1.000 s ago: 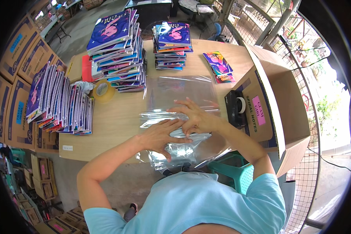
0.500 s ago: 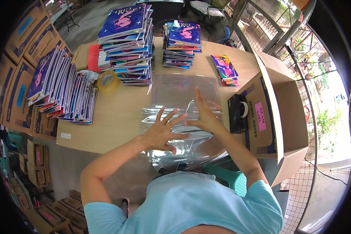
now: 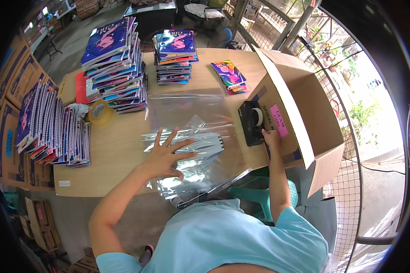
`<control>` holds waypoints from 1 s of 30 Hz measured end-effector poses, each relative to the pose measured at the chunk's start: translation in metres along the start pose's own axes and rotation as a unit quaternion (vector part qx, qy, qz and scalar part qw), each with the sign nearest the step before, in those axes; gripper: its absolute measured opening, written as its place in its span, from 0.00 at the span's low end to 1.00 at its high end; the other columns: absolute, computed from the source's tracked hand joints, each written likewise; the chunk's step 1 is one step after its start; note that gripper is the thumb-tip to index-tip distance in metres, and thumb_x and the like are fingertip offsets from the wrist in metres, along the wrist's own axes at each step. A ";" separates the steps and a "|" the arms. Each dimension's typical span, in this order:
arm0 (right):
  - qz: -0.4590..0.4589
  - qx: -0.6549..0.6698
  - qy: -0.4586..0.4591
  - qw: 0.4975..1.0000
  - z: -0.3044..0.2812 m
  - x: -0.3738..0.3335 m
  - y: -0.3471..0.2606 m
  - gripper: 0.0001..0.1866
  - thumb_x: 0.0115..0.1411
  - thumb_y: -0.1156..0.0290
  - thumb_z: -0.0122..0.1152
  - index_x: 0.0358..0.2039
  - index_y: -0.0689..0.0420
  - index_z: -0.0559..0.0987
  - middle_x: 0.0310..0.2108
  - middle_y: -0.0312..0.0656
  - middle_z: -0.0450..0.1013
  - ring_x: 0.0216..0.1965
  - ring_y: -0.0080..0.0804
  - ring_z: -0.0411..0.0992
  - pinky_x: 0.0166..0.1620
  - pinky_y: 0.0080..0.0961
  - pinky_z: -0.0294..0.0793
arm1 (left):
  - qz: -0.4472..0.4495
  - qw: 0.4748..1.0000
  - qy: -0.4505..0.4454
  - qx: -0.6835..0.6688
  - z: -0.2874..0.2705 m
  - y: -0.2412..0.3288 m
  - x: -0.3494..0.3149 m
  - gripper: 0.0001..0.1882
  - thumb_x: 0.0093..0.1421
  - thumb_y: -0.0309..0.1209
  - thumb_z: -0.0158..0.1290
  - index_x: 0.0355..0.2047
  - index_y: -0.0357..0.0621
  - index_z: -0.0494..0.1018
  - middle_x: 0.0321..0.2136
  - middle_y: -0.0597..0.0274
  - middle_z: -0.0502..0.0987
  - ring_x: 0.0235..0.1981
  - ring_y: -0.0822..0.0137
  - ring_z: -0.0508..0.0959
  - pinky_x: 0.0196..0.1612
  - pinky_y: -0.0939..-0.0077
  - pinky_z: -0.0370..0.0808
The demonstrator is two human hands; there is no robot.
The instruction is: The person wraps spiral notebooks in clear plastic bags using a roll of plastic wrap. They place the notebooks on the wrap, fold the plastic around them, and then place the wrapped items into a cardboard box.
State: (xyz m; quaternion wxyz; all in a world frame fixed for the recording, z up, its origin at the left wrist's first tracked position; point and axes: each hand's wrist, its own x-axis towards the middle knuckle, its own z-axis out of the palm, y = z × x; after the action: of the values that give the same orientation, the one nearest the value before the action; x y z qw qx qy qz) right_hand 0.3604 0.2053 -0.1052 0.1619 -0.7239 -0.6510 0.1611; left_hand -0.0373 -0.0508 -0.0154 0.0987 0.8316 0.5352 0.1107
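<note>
"What does the head view show at the left hand [image 3: 166, 157]?"
"Fingers spread, gripping nothing, it lies over a clear plastic sheet [image 3: 187, 105] near the table's [image 3: 118, 150] near edge. A pale bundle [image 3: 207, 146] shows through the plastic."
"And the right hand [image 3: 272, 138]?"
"Its fingertips are at the black tape dispenser [image 3: 249, 129], beside an open carton [image 3: 323, 107]; I cannot tell whether they pinch any tape."
"Anything behind?"
"A tall notebook stack [image 3: 116, 68] stands beyond the plastic, toward the left."
</note>
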 end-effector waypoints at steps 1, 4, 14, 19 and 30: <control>0.043 0.030 -0.046 0.998 0.000 0.009 0.008 0.17 0.56 0.62 0.65 0.23 0.66 0.79 0.20 0.48 0.75 0.24 0.32 0.75 0.32 0.31 0.73 | 0.001 1.000 0.001 0.002 0.002 -0.001 0.000 0.45 0.34 0.68 0.57 0.58 0.82 0.66 0.67 0.79 0.54 0.70 0.47 0.40 0.65 0.29 0.34; 0.050 0.117 -0.039 0.991 0.018 0.022 0.026 0.16 0.55 0.64 0.65 0.21 0.66 0.79 0.18 0.47 0.74 0.21 0.31 0.73 0.29 0.32 0.71 | 0.011 1.000 0.003 0.008 0.003 0.000 0.005 0.45 0.33 0.68 0.57 0.58 0.82 0.66 0.67 0.80 0.53 0.70 0.46 0.40 0.65 0.29 0.34; 0.277 0.760 -0.167 0.564 0.065 -0.052 0.069 0.05 0.59 0.72 0.59 0.31 0.57 0.81 0.24 0.41 0.75 0.23 0.33 0.70 0.29 0.30 0.72 | 0.004 1.000 -0.009 0.006 -0.002 0.001 0.000 0.44 0.35 0.67 0.58 0.57 0.80 0.67 0.67 0.79 0.53 0.70 0.46 0.40 0.66 0.30 0.34; 0.095 0.848 -0.224 0.471 0.058 -0.076 -0.012 0.28 0.60 0.78 0.56 0.61 0.49 0.65 0.30 0.39 0.76 0.23 0.25 0.70 0.24 0.20 0.71 | 0.012 1.000 -0.002 -0.007 -0.001 -0.007 0.001 0.43 0.39 0.72 0.51 0.58 0.78 0.67 0.68 0.75 0.53 0.70 0.44 0.40 0.65 0.28 0.33; -0.492 0.006 -0.214 0.844 0.010 -0.134 -0.241 0.62 0.49 0.70 0.71 0.70 0.50 0.31 0.24 0.46 0.75 0.22 0.35 0.71 0.32 0.34 0.74 | 0.033 0.999 0.016 -0.020 -0.007 -0.003 0.004 0.43 0.40 0.60 0.63 0.59 0.77 0.65 0.70 0.67 0.47 0.71 0.47 0.37 0.66 0.32 0.32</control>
State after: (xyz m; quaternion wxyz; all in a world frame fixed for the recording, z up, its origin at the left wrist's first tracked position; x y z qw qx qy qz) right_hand 0.1282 0.0963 -0.0040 0.0813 -0.2551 -0.9392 0.2150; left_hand -0.0403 -0.0458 -0.0096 0.1030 0.8447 0.5068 0.1383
